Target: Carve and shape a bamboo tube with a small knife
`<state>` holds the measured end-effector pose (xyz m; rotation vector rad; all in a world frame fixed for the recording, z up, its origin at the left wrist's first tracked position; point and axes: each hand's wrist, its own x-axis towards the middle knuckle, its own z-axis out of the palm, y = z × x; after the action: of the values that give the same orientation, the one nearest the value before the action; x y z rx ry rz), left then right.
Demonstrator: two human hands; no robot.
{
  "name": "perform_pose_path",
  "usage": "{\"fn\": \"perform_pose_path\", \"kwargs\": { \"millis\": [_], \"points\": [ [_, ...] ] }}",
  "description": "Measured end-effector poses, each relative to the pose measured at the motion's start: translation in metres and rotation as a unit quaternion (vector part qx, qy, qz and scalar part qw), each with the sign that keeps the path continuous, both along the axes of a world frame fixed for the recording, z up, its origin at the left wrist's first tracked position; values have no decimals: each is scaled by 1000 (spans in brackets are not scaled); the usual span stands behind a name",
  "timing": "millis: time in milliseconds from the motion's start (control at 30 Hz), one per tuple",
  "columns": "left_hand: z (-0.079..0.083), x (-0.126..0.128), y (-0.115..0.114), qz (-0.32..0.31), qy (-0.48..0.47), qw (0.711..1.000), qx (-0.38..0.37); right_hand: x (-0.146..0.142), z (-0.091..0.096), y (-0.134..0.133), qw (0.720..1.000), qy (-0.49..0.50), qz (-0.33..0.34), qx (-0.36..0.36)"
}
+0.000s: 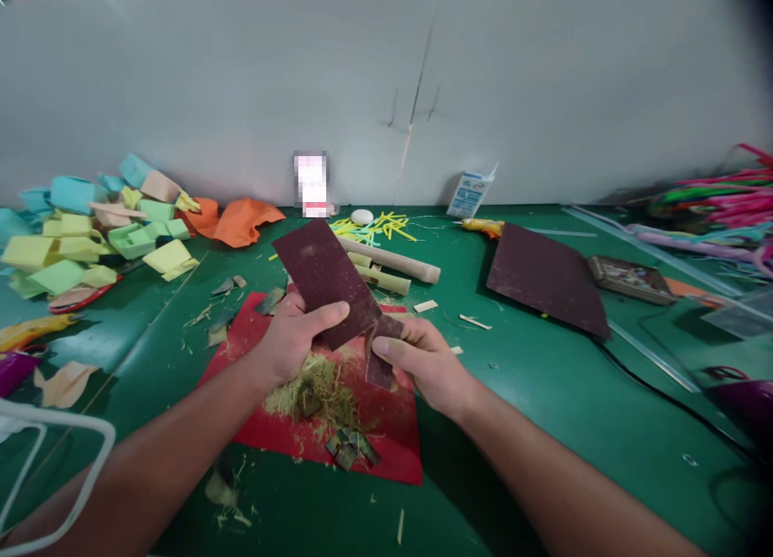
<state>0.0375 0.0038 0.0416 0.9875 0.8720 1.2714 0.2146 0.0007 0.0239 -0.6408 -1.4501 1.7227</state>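
Observation:
My left hand (295, 336) is closed on a dark maroon sheet of sandpaper (326, 279), thumb on top, holding it tilted above a red mat (386, 428). My right hand (419, 360) pinches the sheet's lower right corner, where a strip (379, 356) folds or tears downward. Under the hands lies a heap of yellow-green shavings (317, 388) on the mat. Small grey-green scraps (350, 448) lie at the mat's near edge.
Bamboo sticks (392, 263) lie behind the mat on the green table (531, 396). A second sandpaper sheet (547, 279) lies right, beside a small tin (631, 279). Folded coloured paper (90, 235) piles left, orange paper (241, 219) behind; pipe cleaners (718, 203) far right; white wall behind.

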Motion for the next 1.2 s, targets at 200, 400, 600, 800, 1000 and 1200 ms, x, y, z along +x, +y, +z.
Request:
{"fn": "perform_pose_path", "kwargs": {
  "millis": [200, 400, 600, 800, 1000, 1200],
  "points": [
    [-1, -6, 6, -29, -14, 999, 2, 0, 3, 1, 999, -11, 34, 8],
    [0, -13, 12, -9, 4, 1000, -8, 0, 5, 3, 999, -11, 50, -17],
    [0, -24, 28, 51, 41, 998, 5, 2, 6, 3, 998, -26, 40, -30],
    [10, -41, 68, 115, 320, 938, 72, 0, -2, 10, 988, -49, -143, -33],
    [18, -32, 118, 51, 492, 863, 102, 0, -2, 17, 964, -90, -251, 1],
    [17, -33, 113, 127, 536, 823, 137, 1, -5, 18, 965, -67, -252, 0]
  ]
}}
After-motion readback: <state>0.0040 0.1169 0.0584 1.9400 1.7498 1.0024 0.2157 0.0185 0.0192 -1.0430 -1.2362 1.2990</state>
